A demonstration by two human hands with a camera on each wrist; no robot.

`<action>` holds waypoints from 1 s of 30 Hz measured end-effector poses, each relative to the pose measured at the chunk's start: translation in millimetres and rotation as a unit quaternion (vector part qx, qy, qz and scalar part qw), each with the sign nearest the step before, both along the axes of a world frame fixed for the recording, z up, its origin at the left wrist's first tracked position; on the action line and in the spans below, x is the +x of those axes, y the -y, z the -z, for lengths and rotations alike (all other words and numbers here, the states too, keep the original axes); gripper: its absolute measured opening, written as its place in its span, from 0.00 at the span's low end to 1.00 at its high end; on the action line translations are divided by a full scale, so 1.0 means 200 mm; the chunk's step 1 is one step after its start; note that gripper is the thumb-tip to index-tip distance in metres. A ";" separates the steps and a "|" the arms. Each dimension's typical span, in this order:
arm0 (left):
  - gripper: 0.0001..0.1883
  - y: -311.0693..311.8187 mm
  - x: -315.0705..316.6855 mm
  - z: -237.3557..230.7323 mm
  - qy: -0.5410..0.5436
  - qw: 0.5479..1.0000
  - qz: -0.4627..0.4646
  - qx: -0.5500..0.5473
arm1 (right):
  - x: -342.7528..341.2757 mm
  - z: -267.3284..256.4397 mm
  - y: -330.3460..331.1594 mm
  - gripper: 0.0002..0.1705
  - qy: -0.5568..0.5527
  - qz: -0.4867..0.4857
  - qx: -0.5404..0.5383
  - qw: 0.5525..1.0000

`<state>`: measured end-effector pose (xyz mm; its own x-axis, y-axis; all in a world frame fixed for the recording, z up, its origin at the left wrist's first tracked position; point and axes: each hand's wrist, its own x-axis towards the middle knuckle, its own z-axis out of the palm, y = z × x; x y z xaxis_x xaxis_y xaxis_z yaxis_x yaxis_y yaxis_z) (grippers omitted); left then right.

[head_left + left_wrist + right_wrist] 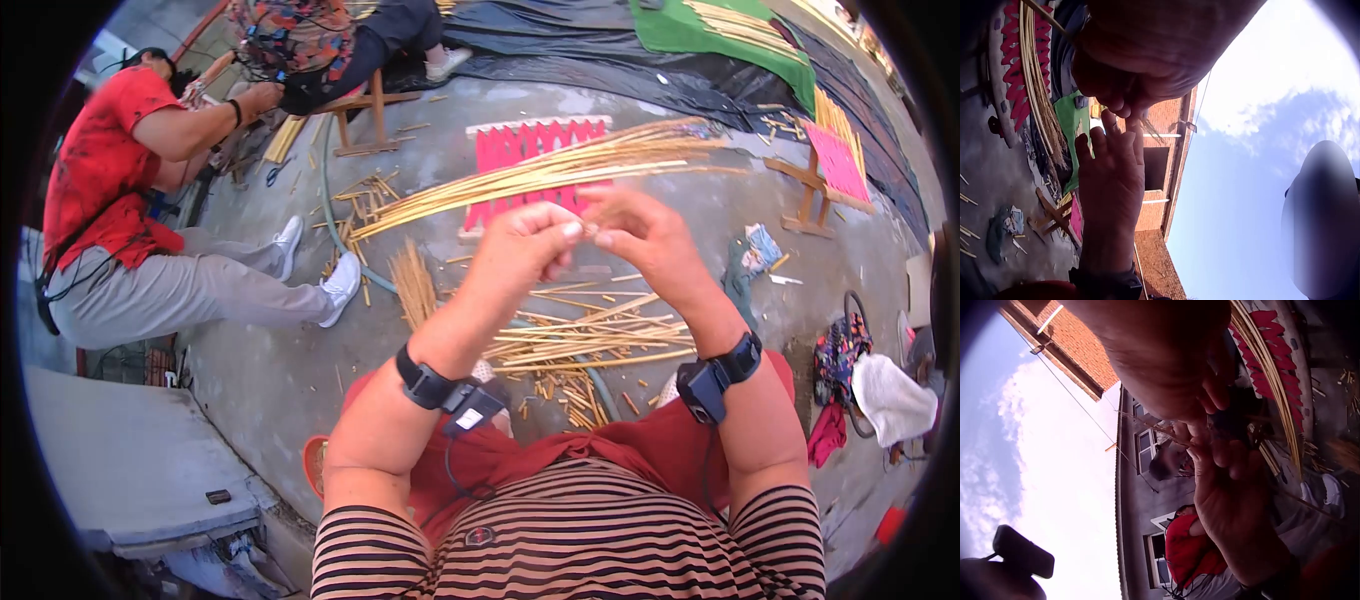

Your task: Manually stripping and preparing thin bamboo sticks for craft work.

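In the head view my left hand (525, 240) and right hand (645, 235) meet in front of me, thumbs and fingertips nearly touching. Between them they pinch a thin dry stalk (1154, 427), which crosses both hands in the right wrist view. One length of it runs out past the left hand, also showing at the top of the left wrist view. Fingers hide the middle of the stalk. Beyond the hands, a bundle of long straw-coloured stalks (520, 178) lies across a low rack with pink zigzag cloth (490, 150).
Loose stalks (590, 345) and short cut pieces (575, 400) lie by my feet, beside a brush-like bunch (410, 285). A person in a red shirt (105, 180) sits at the left. A wooden stand with pink cloth (838, 165) and a green cloth (680, 30) lie farther off.
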<state>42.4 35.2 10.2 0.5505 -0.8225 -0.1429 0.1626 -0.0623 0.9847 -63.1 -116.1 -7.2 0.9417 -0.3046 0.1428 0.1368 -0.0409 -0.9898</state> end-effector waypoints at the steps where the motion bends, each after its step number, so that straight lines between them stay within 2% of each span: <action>1: 0.07 0.00 0.01 0.01 -0.002 1.000 0.019 0.017 | 0.00 0.00 -0.01 0.14 0.027 -0.009 0.024 0.999; 4: 0.08 0.01 0.02 0.03 -0.021 0.997 0.075 0.009 | 0.00 0.00 -0.03 0.10 0.096 -0.035 0.055 0.993; 6: 0.07 0.02 0.01 0.03 -0.029 0.997 0.066 -0.004 | 0.01 0.03 -0.02 0.08 0.089 -0.001 0.045 0.995; 8: 0.07 0.04 -0.02 0.01 0.027 1.000 -0.007 0.002 | 0.01 0.05 0.00 0.05 0.065 0.038 0.048 0.996; 11: 0.05 0.05 -0.04 0.05 0.268 0.963 -0.029 0.029 | -0.01 0.06 0.03 0.03 0.042 0.088 0.066 0.993; 13: 0.04 0.05 -0.05 0.07 0.225 0.973 -0.034 0.031 | -0.01 0.04 0.06 0.03 0.059 0.119 0.060 0.989; 16: 0.02 0.06 -0.08 0.06 0.174 0.983 -0.057 0.013 | -0.04 -0.06 -0.01 0.03 0.049 0.099 0.120 0.987; 17: 0.02 0.06 -0.09 0.05 0.160 0.985 -0.067 0.004 | -0.05 -0.06 -0.02 0.02 0.033 0.080 0.103 0.991; 19: 0.01 0.06 -0.12 0.00 0.157 0.986 -0.050 0.007 | -0.06 -0.05 -0.03 0.03 0.002 0.043 0.069 0.997; 22: 0.01 0.08 -0.12 0.03 0.189 0.981 -0.050 -0.012 | -0.06 0.02 0.01 0.02 0.030 0.061 0.067 0.995; 28: 0.01 0.09 -0.09 0.03 0.228 0.968 -0.089 -0.050 | -0.07 -0.01 0.13 0.04 0.050 0.155 0.139 0.977; 29: 0.01 0.09 -0.08 0.03 0.239 0.964 -0.097 -0.056 | -0.07 0.01 0.16 0.05 0.081 0.159 0.163 0.970; 30: 0.01 0.08 -0.07 0.01 0.215 0.968 -0.106 -0.068 | -0.08 0.01 0.17 0.04 0.084 0.158 0.192 0.965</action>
